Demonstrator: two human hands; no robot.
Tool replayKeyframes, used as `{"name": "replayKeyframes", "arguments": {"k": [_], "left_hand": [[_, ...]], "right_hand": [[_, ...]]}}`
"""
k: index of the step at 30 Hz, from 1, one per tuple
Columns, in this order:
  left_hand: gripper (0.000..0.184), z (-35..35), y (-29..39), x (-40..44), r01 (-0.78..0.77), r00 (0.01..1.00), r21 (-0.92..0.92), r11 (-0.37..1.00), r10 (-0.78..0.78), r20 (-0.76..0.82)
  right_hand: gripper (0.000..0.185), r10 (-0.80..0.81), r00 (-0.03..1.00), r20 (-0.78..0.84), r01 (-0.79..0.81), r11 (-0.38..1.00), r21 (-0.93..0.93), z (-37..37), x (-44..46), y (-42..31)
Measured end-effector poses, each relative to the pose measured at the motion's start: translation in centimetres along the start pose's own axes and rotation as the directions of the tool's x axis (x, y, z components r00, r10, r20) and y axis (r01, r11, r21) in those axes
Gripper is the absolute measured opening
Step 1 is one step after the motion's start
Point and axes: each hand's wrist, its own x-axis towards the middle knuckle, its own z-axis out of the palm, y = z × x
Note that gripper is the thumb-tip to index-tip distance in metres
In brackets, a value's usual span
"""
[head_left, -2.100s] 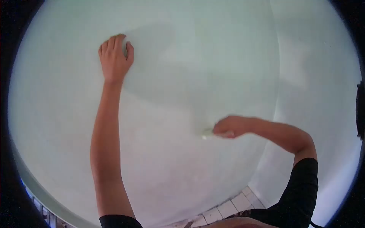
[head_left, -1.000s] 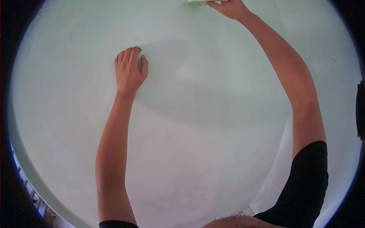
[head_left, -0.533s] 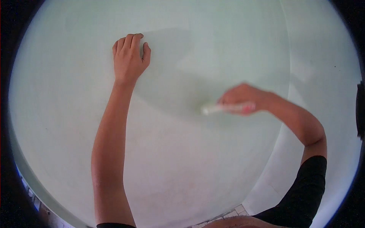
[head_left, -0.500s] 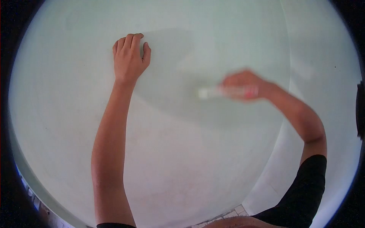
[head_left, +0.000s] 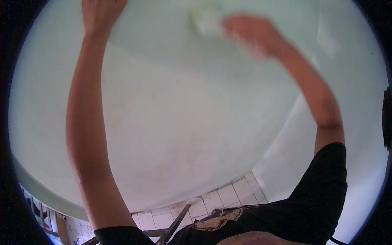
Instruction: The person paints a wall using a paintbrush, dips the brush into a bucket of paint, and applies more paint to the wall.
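My right hand (head_left: 257,34) is closed around a brush-like tool with a pinkish handle (head_left: 257,50). Its whitish-green head (head_left: 207,20) points left, over the pale surface (head_left: 183,106). Motion smears both the hand and the tool, so I cannot tell whether the head touches the surface. At the top edge of the view, my left hand (head_left: 103,15) lies over the same surface, back side showing. The frame cuts off its fingers, and nothing held shows there.
Along the right, the pale surface meets another pale side (head_left: 355,81) at a vertical crease. Light floor tiles (head_left: 224,196) show below, with a dark bar (head_left: 175,224) crossing near my torso. Some blurred items (head_left: 45,216) stand at the lower left beyond a rim.
Both hands now appear higher in the view, the left also further left. The tool has tilted, its head up and left. More floor and my torso have come into sight.
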Motion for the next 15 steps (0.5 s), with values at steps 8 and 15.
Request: {"name": "replayKeyframes", "arguments": {"k": [8, 15], "left_hand": [[0.020, -1.6, 1.8, -0.1, -0.053, 0.999, 0.006, 0.999, 0.053, -0.014], [0.036, 1.5, -2.7, 0.1, -0.152, 0.988, 0.200, 0.968, 0.154, 0.009]], "right_hand": [[0.021, 0.425, 0.868, -0.259, -0.266, 0.836, 0.480, 5.6, -11.2, -19.1], [0.029, 0.978, -0.209, -0.028, 0.114, 0.053, 0.992, 5.0, -5.1, -18.1]]}}
